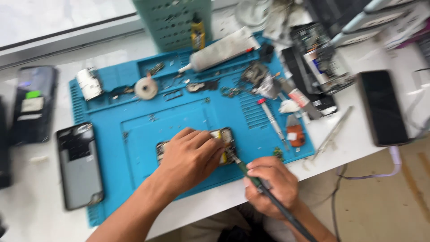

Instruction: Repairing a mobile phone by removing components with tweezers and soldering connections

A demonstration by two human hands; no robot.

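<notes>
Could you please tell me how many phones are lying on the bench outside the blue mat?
3: a dark phone at far left, a grey opened phone on the mat's left edge, a black phone at right. Clutter may hide more.

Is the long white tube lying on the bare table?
No, the white tube lies on the blue mat, near its far edge and well beyond both hands.
</notes>
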